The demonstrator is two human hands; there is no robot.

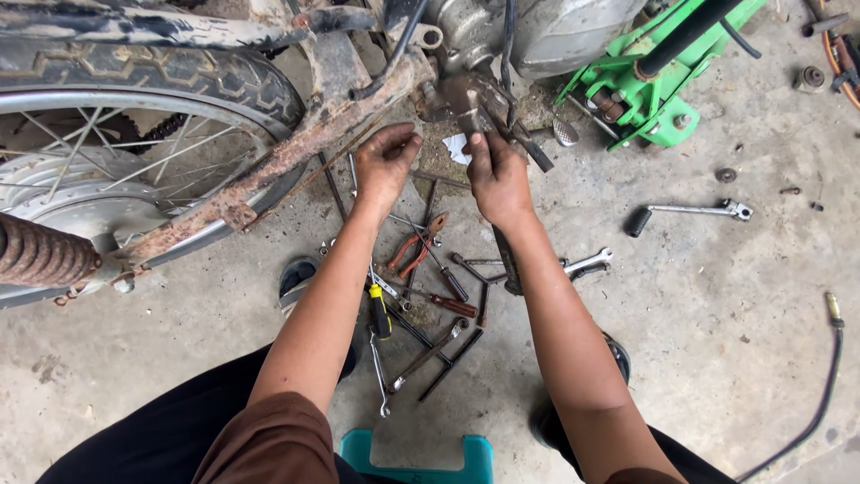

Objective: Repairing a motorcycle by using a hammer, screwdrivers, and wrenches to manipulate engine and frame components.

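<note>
Right hand [498, 179] grip pinches the rusty bracket [466, 99] just above it — left hand [385, 161] curled, touching the frame [296, 148].

wheel [134, 170] far left, jack [645, 90] far right, tool pile [430, 287] on floor [717, 341] between forearms, ratchet handle [690, 211] right of pile

Both bare forearms are reaching forward; the left hand [385, 161] is curling its fingers loosely, the right hand [497, 175] is pinching fingers together.
</note>
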